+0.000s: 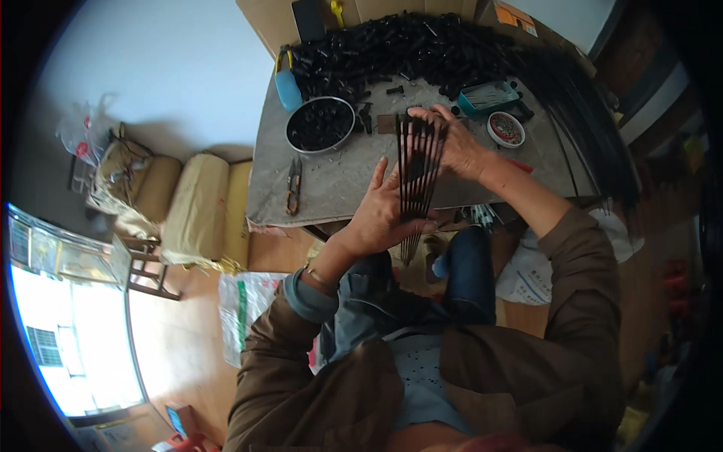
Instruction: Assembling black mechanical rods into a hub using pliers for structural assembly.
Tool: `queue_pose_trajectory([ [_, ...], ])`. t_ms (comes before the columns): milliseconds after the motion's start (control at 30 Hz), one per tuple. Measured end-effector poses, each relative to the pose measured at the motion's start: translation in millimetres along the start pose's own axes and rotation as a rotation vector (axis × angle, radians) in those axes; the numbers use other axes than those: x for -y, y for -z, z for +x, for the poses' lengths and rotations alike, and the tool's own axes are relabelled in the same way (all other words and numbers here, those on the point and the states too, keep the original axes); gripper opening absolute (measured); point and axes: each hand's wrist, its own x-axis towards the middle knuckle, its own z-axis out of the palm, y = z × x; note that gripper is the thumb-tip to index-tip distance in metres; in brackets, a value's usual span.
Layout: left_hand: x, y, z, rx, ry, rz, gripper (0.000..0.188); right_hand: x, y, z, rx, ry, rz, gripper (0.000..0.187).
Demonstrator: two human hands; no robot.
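A fan of thin dark rods (416, 169), much like umbrella ribs, is held up in front of me at the table's near edge. The rods spread at the top and draw together toward the bottom. My left hand (379, 215) grips them from the left, its thumb across their lower part and one finger sticking up. At the upper right, my right hand (457, 147) is closed around the top of the rods. Some of its fingers are hidden behind them. Beyond the rods, a small brown block (386, 124) lies on the grey table (275, 184).
Small black parts (407, 45) are heaped along the back. A round pan (322, 149) of black pieces and scissors (294, 184) lie left. On the right are a teal box (482, 108), a white bowl (506, 142) and long black rods (576, 113). Wrapped rolls (197, 207) stand left.
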Motion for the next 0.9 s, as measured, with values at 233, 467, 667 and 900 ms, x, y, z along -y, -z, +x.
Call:
queue_pose_trajectory([
  [233,-16,172,33,-0.712,-0.308,0.532,0.037,105,107,22,0.544,-0.418,2.012,0.034],
  [467,-29,63,-98,0.295,0.724,-0.155,0.031,101,43,-39,1.041,-0.65,1.814,0.017],
  [667,-100,-3,-48,-0.081,0.1,0.295,0.034,130,10,-83,1.5,-0.56,1.651,0.022],
  [900,-85,-75,-77,0.991,0.865,-1.082,0.021,167,13,-72,1.287,-0.031,0.786,0.03],
])
